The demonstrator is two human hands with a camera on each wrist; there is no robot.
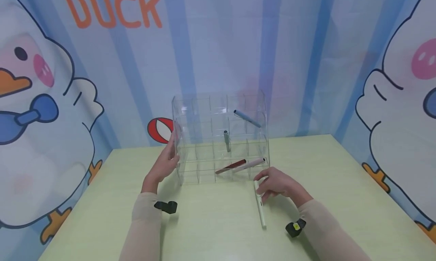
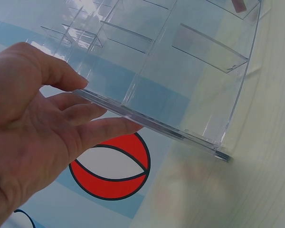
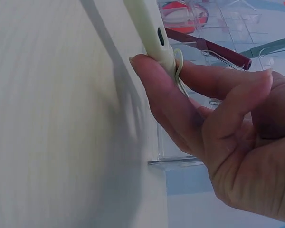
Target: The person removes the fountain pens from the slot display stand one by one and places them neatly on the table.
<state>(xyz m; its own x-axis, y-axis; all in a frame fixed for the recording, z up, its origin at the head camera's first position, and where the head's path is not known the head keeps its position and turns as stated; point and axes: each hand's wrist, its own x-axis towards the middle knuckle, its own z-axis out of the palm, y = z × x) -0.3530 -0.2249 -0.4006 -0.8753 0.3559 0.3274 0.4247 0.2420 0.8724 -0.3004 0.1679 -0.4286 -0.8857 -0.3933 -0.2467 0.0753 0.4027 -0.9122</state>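
A clear acrylic compartment rack [image 1: 204, 177] stands upright on the table. My left hand [image 1: 165, 165] holds its left side panel, the thumb and fingers on opposite faces of the edge [image 2: 133, 116]. At the rack's lower right front corner, my right hand [image 1: 277, 183] pinches a pale cream-green pen [image 1: 261, 213] by its clip section. The pen slants down toward the table; whether its lower end touches cannot be told. In the rack lie a blue pen [image 1: 248, 118] at upper right, a green pen [image 1: 227, 140] mid-rack, and below them a dark red pen [image 1: 231, 166] and a pale pink pen [image 1: 250, 165].
A pale yellow-green table [image 1: 211, 230] carries the rack near its back edge. Behind it hangs a blue striped curtain [image 1: 221, 45] with printed ducks and a red-and-white ball [image 1: 159, 130]. Small black devices [image 1: 167, 207] are strapped at both wrists.
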